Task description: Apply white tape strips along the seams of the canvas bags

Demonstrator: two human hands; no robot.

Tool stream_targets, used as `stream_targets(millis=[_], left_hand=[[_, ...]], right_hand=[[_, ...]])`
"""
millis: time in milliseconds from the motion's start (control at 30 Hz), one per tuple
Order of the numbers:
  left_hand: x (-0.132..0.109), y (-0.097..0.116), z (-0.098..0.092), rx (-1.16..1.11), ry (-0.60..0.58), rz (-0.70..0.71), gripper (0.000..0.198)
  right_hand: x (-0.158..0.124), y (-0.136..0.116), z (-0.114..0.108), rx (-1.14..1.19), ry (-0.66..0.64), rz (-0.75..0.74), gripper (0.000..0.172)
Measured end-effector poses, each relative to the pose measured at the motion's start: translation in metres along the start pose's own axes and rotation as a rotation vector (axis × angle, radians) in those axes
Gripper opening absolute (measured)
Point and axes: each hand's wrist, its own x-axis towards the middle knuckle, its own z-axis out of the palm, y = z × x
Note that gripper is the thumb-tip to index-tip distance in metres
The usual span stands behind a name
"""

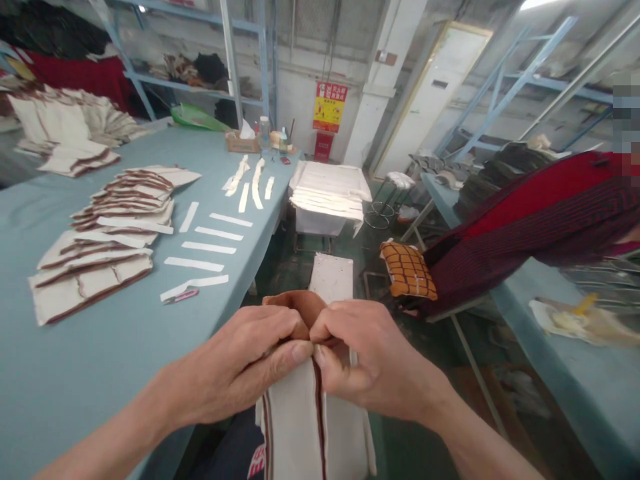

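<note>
Both hands pinch the upper edge of a cream fabric piece with dark brown stripes (293,420), held up in front of my body. My left hand (260,357) grips it with thumb and bent fingers from the left. Close against it, my right hand (363,353) pinches the same edge, thumb tips nearly touching. A rust-brown part of the cloth (295,301) curves up behind my fingers. The fabric hangs down toward my lap. What lies between the fingertips is hidden.
On the blue-covered table (200,347) at left lie a fanned stack of cream pieces (95,273), white strips (207,247) and pink thread snips (181,297). Folded white cloth (327,190) sits on a bin ahead. A person in dark red clothing (520,220) is at the right table.
</note>
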Motion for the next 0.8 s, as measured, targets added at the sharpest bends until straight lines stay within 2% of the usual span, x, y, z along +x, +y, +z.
stream_targets(millis=[100, 200, 333, 400, 467, 600, 700, 800], left_hand=[[-0.002, -0.001, 0.0, 0.021, -0.025, -0.021, 0.031], [-0.003, -0.001, 0.001, 0.066, -0.014, -0.098, 0.023], [-0.002, 0.003, 0.006, 0.098, 0.001, -0.14, 0.021], [0.0, 0.005, 0.008, 0.002, 0.028, -0.161, 0.021], [0.002, 0.005, 0.011, -0.22, 0.058, -0.187, 0.023], [0.0, 0.002, 0.018, -0.599, 0.063, -0.23, 0.034], [-0.003, -0.002, 0.019, -0.71, -0.01, -0.277, 0.05], [-0.004, -0.004, 0.018, -0.693, 0.017, -0.263, 0.062]], right_hand=[[0.0, 0.005, 0.005, -0.171, 0.077, -0.124, 0.016], [-0.002, 0.01, 0.009, -0.275, 0.115, -0.173, 0.018], [-0.006, 0.013, 0.013, -0.233, 0.09, -0.164, 0.019], [-0.007, 0.016, 0.014, -0.153, 0.085, -0.143, 0.016], [-0.008, 0.02, 0.016, -0.034, 0.074, -0.102, 0.017], [-0.011, 0.028, 0.018, 0.278, 0.005, 0.028, 0.039], [-0.013, 0.031, 0.019, 0.336, -0.003, 0.042, 0.046], [-0.014, 0.029, 0.019, 0.244, 0.034, -0.023, 0.044]])
